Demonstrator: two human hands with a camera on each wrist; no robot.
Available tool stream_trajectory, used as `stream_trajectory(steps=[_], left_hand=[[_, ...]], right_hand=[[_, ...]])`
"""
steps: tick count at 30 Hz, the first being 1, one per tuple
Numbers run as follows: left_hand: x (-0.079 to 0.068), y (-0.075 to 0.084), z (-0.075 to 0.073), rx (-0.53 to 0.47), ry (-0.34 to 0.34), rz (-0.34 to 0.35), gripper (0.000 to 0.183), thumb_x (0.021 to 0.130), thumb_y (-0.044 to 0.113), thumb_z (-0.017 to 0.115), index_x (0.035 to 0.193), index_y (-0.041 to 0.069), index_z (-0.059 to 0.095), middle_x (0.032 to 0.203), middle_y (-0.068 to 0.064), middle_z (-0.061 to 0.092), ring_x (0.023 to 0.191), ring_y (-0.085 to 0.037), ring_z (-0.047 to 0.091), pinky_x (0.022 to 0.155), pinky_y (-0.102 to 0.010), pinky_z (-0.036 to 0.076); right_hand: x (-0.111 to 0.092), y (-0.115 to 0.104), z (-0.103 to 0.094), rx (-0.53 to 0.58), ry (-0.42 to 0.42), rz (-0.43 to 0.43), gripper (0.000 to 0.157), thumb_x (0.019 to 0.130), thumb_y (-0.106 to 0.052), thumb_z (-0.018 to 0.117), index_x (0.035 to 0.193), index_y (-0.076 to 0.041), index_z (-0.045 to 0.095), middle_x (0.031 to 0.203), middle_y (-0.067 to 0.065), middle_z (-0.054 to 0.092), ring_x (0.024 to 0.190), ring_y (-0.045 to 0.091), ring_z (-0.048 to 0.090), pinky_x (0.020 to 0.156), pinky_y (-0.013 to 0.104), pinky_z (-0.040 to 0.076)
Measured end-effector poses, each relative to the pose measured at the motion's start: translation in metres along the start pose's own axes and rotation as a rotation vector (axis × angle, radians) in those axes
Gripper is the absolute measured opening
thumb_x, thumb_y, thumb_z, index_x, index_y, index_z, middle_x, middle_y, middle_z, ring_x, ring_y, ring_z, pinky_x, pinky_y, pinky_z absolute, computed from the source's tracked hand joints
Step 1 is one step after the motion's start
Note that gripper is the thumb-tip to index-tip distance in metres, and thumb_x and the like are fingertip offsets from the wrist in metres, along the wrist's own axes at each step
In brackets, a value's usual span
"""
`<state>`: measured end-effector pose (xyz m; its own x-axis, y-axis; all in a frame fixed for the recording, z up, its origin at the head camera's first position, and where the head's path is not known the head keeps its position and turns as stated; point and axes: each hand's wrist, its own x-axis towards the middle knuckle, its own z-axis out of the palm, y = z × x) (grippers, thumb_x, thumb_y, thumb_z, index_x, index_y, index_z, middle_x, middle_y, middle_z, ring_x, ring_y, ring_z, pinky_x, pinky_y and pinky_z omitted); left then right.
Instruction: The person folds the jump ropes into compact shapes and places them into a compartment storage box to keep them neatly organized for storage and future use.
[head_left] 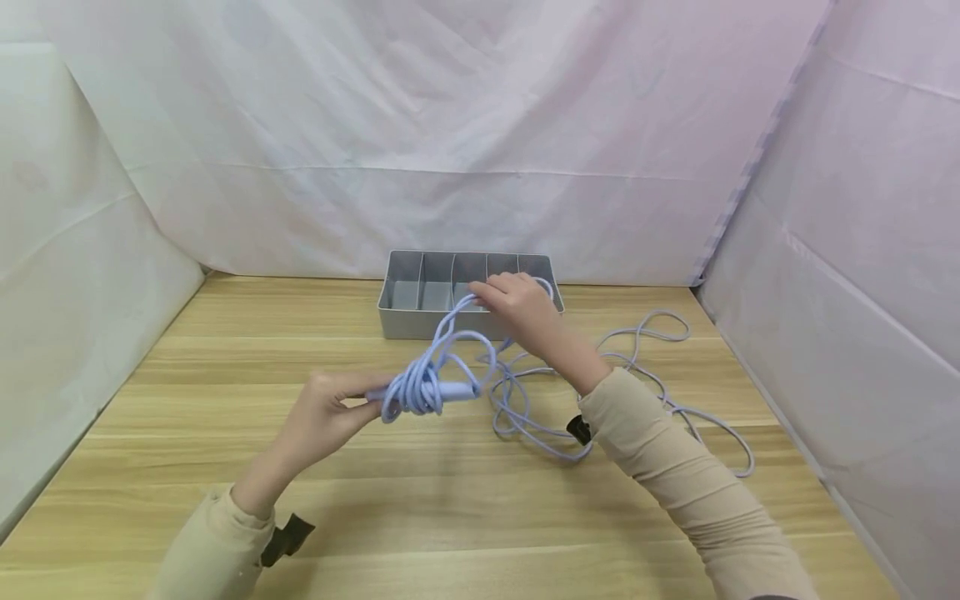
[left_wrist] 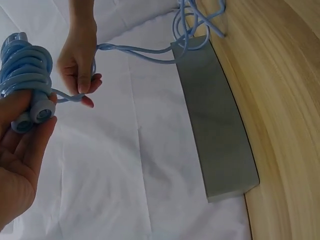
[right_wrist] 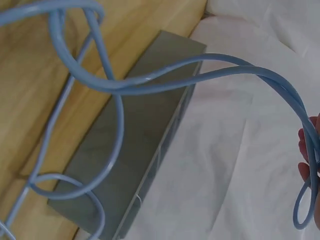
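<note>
A light blue jump rope has its cord (head_left: 417, 388) wound in several turns around its two handles (left_wrist: 42, 110), which lie side by side. My left hand (head_left: 324, 417) grips one end of this bundle between thumb and fingers, above the table. Ahead and to the right, my right hand (head_left: 522, 310) pinches a doubled stretch of cord that runs taut from the bundle. From the right hand the loose cord (head_left: 517, 421) drops to the table and spreads in tangled loops. In the right wrist view, only the fingertips (right_wrist: 304, 171) show at the edge.
A grey box (head_left: 416, 323) with several compartments stands at the back of the wooden table (head_left: 225, 358), behind the right hand. White cloth (head_left: 315, 150) hangs behind the table and along both sides. Loops of cord reach toward the table's right side.
</note>
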<state>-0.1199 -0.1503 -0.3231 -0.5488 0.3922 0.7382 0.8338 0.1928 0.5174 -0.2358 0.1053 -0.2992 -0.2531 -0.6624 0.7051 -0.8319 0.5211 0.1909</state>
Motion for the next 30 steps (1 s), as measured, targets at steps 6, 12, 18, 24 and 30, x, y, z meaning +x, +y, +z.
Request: stream_trajectory(steps=[6,12,18,24,30], left_hand=[[0.006,-0.002,0.000,-0.147,0.232,-0.137,0.039,0.065,-0.024,0.064,0.093,0.003,0.070,0.089,0.002,0.069,0.078,-0.003,0.065,0.064,-0.018,0.054],[0.011,-0.004,0.003,-0.349,0.408,-0.231,0.051,0.068,-0.030,0.055,0.096,0.010,0.068,0.092,0.004,0.069,0.080,-0.007,0.066,0.068,-0.020,0.053],[0.011,-0.007,0.006,-0.351,0.519,-0.346,0.043,0.071,-0.026,0.057,0.094,0.009,0.068,0.089,0.004,0.069,0.078,-0.008,0.067,0.069,-0.022,0.053],[0.011,-0.013,0.008,-0.278,0.621,-0.441,0.030,0.073,-0.020,0.061,0.097,-0.004,0.065,0.086,0.007,0.069,0.078,-0.007,0.066,0.071,-0.022,0.053],[0.007,-0.022,0.009,-0.217,0.698,-0.479,0.025,0.073,-0.018,0.062,0.098,-0.017,0.059,0.081,0.011,0.069,0.071,-0.005,0.066,0.066,-0.020,0.054]], right_hand=[[-0.007,-0.014,0.018,0.038,-0.013,0.072,0.022,0.080,-0.012,0.065,0.101,-0.005,0.066,0.081,0.005,0.066,0.069,0.019,0.061,0.061,0.029,0.051],[-0.009,-0.035,0.031,0.056,-0.044,0.118,0.022,0.082,-0.011,0.064,0.104,-0.005,0.066,0.078,0.003,0.065,0.064,0.015,0.060,0.058,0.025,0.051],[-0.017,-0.055,0.037,0.071,-0.069,0.130,0.019,0.084,-0.012,0.062,0.102,-0.005,0.065,0.074,0.002,0.063,0.061,0.013,0.057,0.054,0.022,0.048],[-0.019,-0.079,0.037,-0.009,-0.054,0.025,0.024,0.085,-0.019,0.060,0.102,-0.003,0.064,0.084,0.002,0.067,0.070,0.013,0.063,0.059,0.020,0.052],[-0.017,-0.098,0.035,-0.044,-0.080,0.000,0.026,0.087,-0.022,0.059,0.103,-0.002,0.062,0.086,0.001,0.066,0.074,0.012,0.063,0.063,0.018,0.053]])
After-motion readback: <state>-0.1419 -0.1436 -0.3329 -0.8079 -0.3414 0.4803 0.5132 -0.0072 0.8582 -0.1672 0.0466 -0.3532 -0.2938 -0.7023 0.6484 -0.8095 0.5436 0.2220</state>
